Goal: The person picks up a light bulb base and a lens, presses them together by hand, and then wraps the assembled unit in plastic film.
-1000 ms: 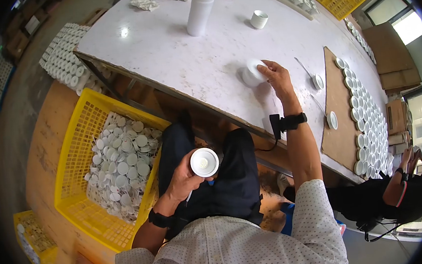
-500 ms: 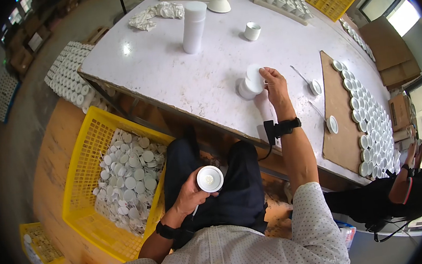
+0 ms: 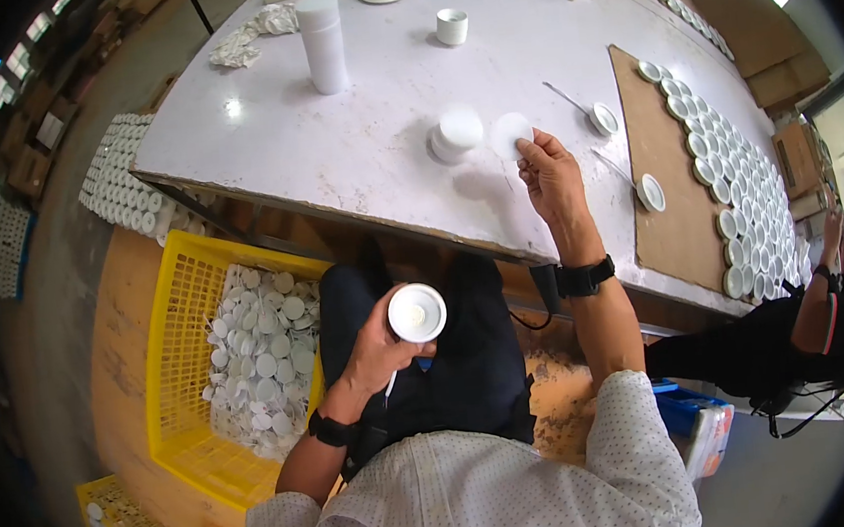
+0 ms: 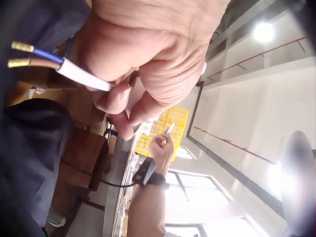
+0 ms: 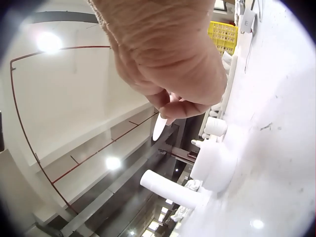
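Low over the lap, my left hand (image 3: pixel 374 353) grips a white round lamp housing (image 3: pixel 417 313) with its open face up. A short white cable (image 4: pixel 81 76) comes out below that hand in the left wrist view, ending in a blue and a brown wire with brass-coloured tips. Above the table, my right hand (image 3: pixel 553 177) pinches a thin white disc (image 3: pixel 509 135) by its edge between thumb and fingers. Just left of that disc stands a short stack of white discs (image 3: pixel 458 134). The disc appears nearly edge-on in the right wrist view.
A tall white cylinder (image 3: pixel 325 56), a small white cup (image 3: pixel 452 27) and crumpled paper (image 3: pixel 247 40) are on the table (image 3: pixel 230 130). Rows of round white parts (image 3: pixel 710 173) line a brown board at right. A yellow basket (image 3: pixel 167 386) of white parts stands left; another person (image 3: pixel 751 350) sits right.
My right hand has drawn the disc away from the short stack, to the right. My left hand still holds the lamp housing over the lap. The head view has shifted.
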`<state>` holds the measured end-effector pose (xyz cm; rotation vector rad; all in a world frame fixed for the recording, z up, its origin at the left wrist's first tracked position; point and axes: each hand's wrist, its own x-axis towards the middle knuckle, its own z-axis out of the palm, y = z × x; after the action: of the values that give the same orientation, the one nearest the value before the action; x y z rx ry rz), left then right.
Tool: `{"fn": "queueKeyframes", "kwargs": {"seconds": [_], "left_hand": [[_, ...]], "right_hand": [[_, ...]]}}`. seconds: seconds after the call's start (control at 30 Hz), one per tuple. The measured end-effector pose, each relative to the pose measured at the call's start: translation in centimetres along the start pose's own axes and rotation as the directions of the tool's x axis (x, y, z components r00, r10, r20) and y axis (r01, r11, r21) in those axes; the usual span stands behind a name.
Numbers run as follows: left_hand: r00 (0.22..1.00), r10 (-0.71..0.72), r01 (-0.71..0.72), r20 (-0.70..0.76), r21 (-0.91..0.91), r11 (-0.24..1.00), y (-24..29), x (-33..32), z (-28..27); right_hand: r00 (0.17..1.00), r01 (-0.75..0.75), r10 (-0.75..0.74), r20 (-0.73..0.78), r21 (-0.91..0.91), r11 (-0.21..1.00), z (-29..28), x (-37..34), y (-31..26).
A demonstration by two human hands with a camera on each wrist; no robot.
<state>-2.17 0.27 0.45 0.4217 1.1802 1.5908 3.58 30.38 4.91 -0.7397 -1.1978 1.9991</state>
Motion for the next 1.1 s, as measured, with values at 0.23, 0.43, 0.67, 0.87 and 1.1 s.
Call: {"fn": "queueKeyframes", "kwargs": {"seconds": [0.23,0.43,0.67,0.87,1.1], "left_hand": [[0.99,0.139,-0.138,-0.01,0.068,0.988,0.9,2.7,1.5],[0.97,0.245,-0.245,0.009,0.085,0.966,0.6,3.6,2.1],[0.951,0.31,-0.309,0.017,0.155,0.938,-0.3,2.9,2.1],[0.942,0.326,-0.293,-0.086,0.269,0.918,-0.7,2.7,2.1],[0.911,0.396,-0.311,-0.117,0.436,0.844,-0.9,2.5,2.1]], "right_hand": [[0.957,-0.272,0.282,0.066,-0.131,0.953,0.1,-7.6,1.8],[0.928,-0.284,0.335,0.165,-0.27,0.92,0.1,-11.1,6.0],[0.932,-0.242,0.316,0.18,-0.341,0.908,1.5,-12.2,7.3],[0.949,-0.185,0.263,0.173,-0.368,0.911,2.3,-12.6,7.7],[0.951,-0.18,0.251,0.179,-0.341,0.923,2.3,-12.7,8.3]]}}
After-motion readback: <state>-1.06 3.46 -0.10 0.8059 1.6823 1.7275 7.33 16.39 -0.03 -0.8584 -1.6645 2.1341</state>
